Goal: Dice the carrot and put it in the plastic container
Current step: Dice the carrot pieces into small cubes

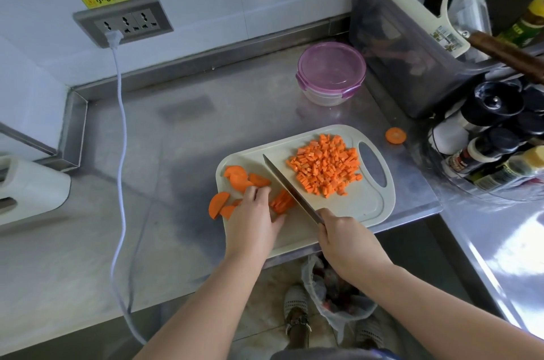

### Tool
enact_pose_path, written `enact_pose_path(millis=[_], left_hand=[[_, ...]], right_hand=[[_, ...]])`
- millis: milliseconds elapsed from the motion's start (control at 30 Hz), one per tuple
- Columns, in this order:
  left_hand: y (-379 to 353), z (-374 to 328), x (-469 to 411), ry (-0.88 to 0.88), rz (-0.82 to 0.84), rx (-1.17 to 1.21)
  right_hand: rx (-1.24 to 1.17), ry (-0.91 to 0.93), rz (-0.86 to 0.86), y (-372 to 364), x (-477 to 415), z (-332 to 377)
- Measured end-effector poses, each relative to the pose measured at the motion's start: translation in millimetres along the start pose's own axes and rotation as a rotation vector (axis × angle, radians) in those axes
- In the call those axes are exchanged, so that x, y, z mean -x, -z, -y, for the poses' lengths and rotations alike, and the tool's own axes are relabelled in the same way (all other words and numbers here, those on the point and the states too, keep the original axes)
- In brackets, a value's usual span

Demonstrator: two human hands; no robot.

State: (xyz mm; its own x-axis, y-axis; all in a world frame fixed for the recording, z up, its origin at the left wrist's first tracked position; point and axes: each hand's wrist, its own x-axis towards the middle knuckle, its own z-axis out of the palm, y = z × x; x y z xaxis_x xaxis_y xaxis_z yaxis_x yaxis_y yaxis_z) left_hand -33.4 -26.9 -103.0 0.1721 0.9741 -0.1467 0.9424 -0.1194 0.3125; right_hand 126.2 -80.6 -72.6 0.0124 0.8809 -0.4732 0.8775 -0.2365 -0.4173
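Right hand (338, 234): closed round the handle of knife (290, 190), blade set against sliced carrot (282, 200). Left hand (254, 212): fingers curled, sliced carrot pinned to cutting board (374, 206); fingertips could be nicked, being so close to the blade. Half-rounds (219, 203): overhanging the board edge, liable to be knocked off. Diced pile (325, 165): beyond the blade. Plastic container (331, 74): farthest, lidded.

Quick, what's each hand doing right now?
Left hand: holds down the cut orange carrot slices.
Right hand: grips the long steel-bladed kitchen knife by its handle.
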Motion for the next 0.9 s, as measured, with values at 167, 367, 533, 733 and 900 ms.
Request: enact_pose_path(millis=[167,367,533,733,900], left_hand=[[2,-11,-8,0.059,0.051,0.065],[0,-21,-21,0.063,0.045,0.133],[-2,-31,-30,0.076,0.03,0.183],[-2,-28,-25,0.073,0.009,0.243],[3,-33,-19,0.072,-0.034,0.321]], right_hand=[[0.013,0.015,-0.008,-1,-1,1],[0.01,-0.007,-0.004,6,-4,-4],[0.033,-0.021,0.004,15,-11,-10],[0.015,0.002,-0.037,18,-8,-10],[0.019,0.025,-0.091,15,-2,-8]])
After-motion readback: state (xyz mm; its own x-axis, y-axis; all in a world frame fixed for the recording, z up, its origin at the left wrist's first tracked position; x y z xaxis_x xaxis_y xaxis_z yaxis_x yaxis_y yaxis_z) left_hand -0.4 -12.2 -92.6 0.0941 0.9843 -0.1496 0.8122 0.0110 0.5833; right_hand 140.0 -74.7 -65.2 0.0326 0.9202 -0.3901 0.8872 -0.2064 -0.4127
